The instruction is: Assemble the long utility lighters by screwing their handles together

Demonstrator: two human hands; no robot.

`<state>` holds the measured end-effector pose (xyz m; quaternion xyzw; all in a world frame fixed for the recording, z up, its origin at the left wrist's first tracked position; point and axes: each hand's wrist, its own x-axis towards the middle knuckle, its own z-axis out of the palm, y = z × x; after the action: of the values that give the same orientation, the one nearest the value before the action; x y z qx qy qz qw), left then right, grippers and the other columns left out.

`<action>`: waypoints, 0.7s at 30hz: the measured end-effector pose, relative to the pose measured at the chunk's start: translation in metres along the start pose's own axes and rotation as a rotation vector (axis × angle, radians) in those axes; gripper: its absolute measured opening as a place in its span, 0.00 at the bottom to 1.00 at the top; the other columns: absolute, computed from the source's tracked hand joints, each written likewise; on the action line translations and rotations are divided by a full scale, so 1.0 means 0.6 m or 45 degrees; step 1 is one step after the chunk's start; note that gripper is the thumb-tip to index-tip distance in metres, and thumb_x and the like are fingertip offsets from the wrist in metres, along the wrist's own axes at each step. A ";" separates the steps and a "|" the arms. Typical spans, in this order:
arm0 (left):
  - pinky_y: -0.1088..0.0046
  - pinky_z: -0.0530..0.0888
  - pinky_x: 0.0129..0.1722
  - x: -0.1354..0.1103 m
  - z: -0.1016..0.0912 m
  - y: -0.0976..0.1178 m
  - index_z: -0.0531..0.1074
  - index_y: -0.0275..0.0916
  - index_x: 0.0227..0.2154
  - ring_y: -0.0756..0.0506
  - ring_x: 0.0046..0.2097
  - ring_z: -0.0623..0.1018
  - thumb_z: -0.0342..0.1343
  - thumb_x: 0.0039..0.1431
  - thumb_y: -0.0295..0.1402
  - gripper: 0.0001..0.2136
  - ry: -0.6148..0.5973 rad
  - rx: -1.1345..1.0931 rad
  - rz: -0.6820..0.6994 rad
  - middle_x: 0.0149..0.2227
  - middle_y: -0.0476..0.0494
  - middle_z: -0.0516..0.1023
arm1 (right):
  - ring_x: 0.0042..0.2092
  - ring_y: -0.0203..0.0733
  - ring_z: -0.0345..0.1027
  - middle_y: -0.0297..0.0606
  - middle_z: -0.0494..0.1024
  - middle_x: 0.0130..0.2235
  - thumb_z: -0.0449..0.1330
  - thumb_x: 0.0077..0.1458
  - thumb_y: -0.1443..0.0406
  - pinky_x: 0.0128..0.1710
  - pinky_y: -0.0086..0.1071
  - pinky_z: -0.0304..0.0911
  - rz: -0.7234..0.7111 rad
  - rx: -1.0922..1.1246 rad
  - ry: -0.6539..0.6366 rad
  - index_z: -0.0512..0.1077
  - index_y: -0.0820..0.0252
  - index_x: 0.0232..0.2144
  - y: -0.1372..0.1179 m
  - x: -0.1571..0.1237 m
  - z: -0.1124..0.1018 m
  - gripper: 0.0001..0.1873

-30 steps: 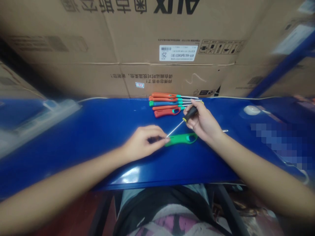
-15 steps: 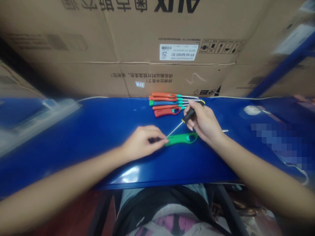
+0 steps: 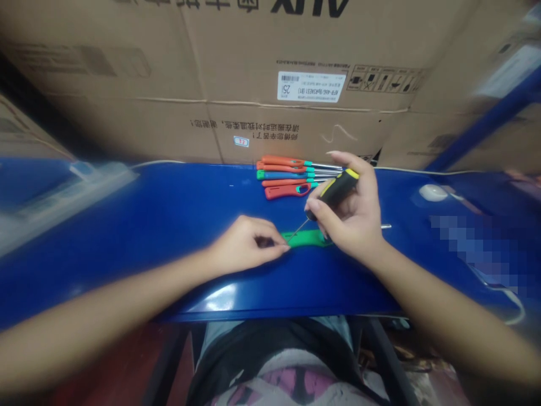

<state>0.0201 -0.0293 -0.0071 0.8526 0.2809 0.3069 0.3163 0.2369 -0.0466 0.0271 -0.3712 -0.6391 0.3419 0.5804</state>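
A green long-neck lighter (image 3: 305, 239) lies on the blue table, its metal tip showing beyond my right wrist. My left hand (image 3: 247, 243) pinches its handle end between thumb and fingers. In my right hand (image 3: 359, 211) is a screwdriver (image 3: 339, 194) with a black and yellow handle, slanting down to the left. Its thin shaft reaches the lighter's end beside my left fingertips; the tip's exact contact is too small to make out. My right index finger is raised off the handle. The hand covers much of the lighter's trigger part.
Several lighters lie side by side behind my hands, including a red lighter (image 3: 287, 192) and a blue lighter (image 3: 281, 175). A large cardboard box (image 3: 249, 84) stands along the back. At the right are a white rounded object (image 3: 433, 193) and a cable; a pale, blurred strip (image 3: 84, 194) lies left.
My right hand has changed its grip on the screwdriver: the index finger has lifted and the palm has turned more upward. It now hides more of the green lighter. My left hand stays in place.
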 end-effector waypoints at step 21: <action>0.65 0.77 0.52 0.005 -0.006 -0.022 0.81 0.40 0.47 0.44 0.48 0.81 0.68 0.57 0.35 0.15 0.063 -0.030 0.222 0.45 0.41 0.85 | 0.35 0.36 0.77 0.41 0.71 0.57 0.68 0.58 0.64 0.28 0.31 0.77 -0.574 -0.199 -0.013 0.58 0.43 0.61 0.033 -0.009 0.005 0.34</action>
<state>0.0157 -0.0175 -0.0133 0.8621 0.2098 0.3576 0.2915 0.2360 -0.0415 0.0069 -0.2612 -0.7333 0.1551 0.6082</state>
